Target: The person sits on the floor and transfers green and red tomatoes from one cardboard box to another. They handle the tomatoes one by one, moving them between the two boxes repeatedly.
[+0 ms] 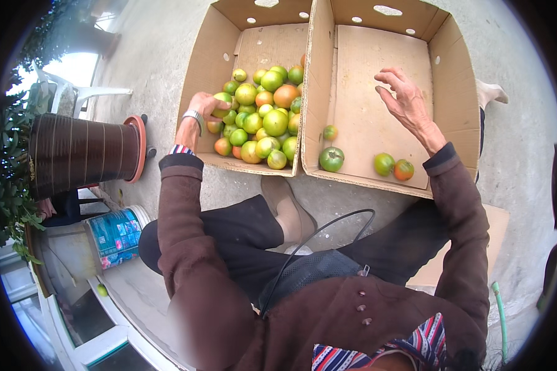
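Observation:
Two open cardboard boxes stand side by side before me on the concrete. The left box [274, 41] holds a pile of green and orange-tinged tomatoes [275, 122]. At that pile's left edge, my left hand [203, 105] grips a green tomato [222, 103] between thumb and fingers. Over the right box [380, 60] my right hand [406, 102] hovers with fingers apart and nothing in it. Near that box's front wall lie a large green tomato [331, 159], a small greenish one [330, 132], and a yellow-green tomato [384, 164] beside an orange-red one [404, 170].
A brown ribbed plant pot [83, 148] on a terracotta saucer stands at the left, near a white plastic chair [81, 90]. Below it is a printed bucket [116, 236]. A green hose [499, 315] and a flat cardboard sheet [496, 227] lie at the right.

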Motion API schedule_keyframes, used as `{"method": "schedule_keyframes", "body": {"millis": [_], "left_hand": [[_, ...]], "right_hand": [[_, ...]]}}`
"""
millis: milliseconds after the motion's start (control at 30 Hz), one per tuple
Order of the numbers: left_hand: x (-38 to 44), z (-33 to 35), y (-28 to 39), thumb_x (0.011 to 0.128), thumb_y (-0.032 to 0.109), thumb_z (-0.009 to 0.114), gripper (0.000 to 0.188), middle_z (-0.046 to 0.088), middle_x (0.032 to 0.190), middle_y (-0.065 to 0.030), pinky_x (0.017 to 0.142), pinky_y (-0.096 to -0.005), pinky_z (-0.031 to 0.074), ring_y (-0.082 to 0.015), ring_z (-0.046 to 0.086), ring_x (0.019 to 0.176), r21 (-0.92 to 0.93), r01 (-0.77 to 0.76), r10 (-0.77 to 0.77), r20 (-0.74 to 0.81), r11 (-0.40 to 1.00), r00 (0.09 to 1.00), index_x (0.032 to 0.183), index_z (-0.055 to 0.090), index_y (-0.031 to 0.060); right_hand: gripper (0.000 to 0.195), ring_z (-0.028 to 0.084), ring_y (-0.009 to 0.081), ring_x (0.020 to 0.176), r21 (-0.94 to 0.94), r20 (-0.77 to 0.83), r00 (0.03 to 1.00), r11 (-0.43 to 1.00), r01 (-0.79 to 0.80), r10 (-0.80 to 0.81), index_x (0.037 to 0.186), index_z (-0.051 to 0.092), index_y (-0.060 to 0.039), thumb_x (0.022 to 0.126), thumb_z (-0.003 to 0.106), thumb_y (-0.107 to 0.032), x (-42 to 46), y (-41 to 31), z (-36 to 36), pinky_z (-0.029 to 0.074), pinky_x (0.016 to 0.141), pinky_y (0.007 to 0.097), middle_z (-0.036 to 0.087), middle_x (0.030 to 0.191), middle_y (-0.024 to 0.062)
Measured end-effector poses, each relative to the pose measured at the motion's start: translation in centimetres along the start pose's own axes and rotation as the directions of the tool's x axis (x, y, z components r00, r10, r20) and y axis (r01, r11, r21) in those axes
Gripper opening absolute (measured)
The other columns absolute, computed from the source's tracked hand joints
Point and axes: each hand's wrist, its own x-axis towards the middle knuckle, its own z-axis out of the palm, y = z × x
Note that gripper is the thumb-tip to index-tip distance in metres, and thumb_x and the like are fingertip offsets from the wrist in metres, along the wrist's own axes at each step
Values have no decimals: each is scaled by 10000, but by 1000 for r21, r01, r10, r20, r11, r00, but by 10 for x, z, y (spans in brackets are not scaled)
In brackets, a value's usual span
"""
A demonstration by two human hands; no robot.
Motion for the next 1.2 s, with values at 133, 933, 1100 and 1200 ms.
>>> {"method": "schedule_keyframes", "body": {"millis": [133,933,1100,1200], "left_hand": [[-3,12,-44,712,245,813,541,660,1044,-207,718,-379,588,-318,671,836,45,107,-101,-120,993,988,1120,636,-62],[-14,-1,-61,680,344,800,569,667,1157,-175,855,-426,530,-299,659,1034,572,433,-320,-293,696,901,1160,680,64],[-30,31,-20,723,344,794,517,651,1240,-108,882,-446,544,-259,633,1138,867,389,-229,-328,312,916,1166,689,98],[0,18,-91,787,326,729,440,650,1250,-82,784,-520,563,-263,637,1131,875,426,37,-445,228,895,1172,685,117]], "right_hand": [[144,645,309,891,35,57,998,999,-12,10,992,624,-54,862,635,-112,-4,3,1,524,759,386,629,1045,86],[170,634,312,799,13,307,949,997,-79,71,965,637,-21,847,600,-138,-8,5,7,502,731,407,641,918,137],[189,629,319,804,-29,348,929,992,-125,128,974,638,-21,846,597,-154,-12,10,6,501,733,408,644,905,142],[200,633,323,809,-58,372,922,994,-96,111,980,640,-22,844,600,-163,-9,4,9,500,730,415,650,919,145]]}}
